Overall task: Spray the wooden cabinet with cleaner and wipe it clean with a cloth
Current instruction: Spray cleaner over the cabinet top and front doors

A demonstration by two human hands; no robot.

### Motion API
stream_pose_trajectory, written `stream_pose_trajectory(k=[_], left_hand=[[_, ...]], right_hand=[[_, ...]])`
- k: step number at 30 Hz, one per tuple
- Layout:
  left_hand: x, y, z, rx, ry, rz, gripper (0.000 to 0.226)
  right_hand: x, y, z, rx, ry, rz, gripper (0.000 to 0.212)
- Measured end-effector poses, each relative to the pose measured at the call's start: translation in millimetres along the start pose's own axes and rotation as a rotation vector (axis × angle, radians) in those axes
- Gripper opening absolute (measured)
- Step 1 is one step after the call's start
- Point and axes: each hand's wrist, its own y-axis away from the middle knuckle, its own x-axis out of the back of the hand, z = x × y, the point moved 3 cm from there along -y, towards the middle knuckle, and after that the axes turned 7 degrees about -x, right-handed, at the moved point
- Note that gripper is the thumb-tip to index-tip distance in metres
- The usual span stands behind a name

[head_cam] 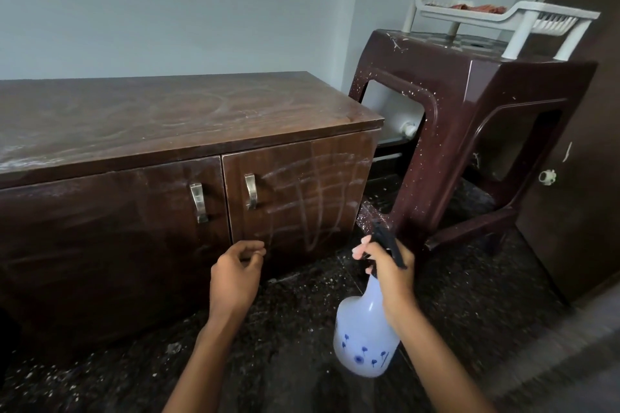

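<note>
Visibly dusty cabinet (188, 111), door (302, 191) perhaps wet-streaked, translucent spray bottle (365, 339)

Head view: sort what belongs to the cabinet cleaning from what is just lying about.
For the job: wooden cabinet, its right door streaked; spray bottle, gripped by the right hand; left hand, holding nothing.
Lying about: maroon plastic stool; white rack on top of it.
</note>
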Motion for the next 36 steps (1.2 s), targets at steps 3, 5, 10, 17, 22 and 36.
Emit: stream_pose_trajectory(k=[3,5,10,17,22,36], left_hand=[[0.6,0.8,-0.7,0.014,-0.017,0.000,0.015],[1.7,0.7,-2.5,0.026,-0.017,0.010,0.015],[7.6,-0.2,-5.1,0.058,-0.032,0.036,0.014],[13.1,-1.6,-11.9,0.081,-0.026,0.021,0.017],[10.4,0.9,-7.9,0.064,-0.031,-0.018,0.013],[7.7,2.6,-6.3,0.063,-0.015,-0.056,0.013]], right_hand=[[-15.1,8.2,12.6,0.076,0.077,-0.145,0.020],[-25.2,14.5,19.0,0.103,0.100,-0.226,0.019],[-38.4,25.7,27.9,0.080,0.196,-0.435,0.019],[-24.2,1.8,45.5,-0.050,0.375,-0.316,0.021],[-2.2,-17.8,55.2,-0.115,0.363,-0.092,0.023],[35.9,-29.5,49.5,-0.295,0.031,0.096,0.032]])
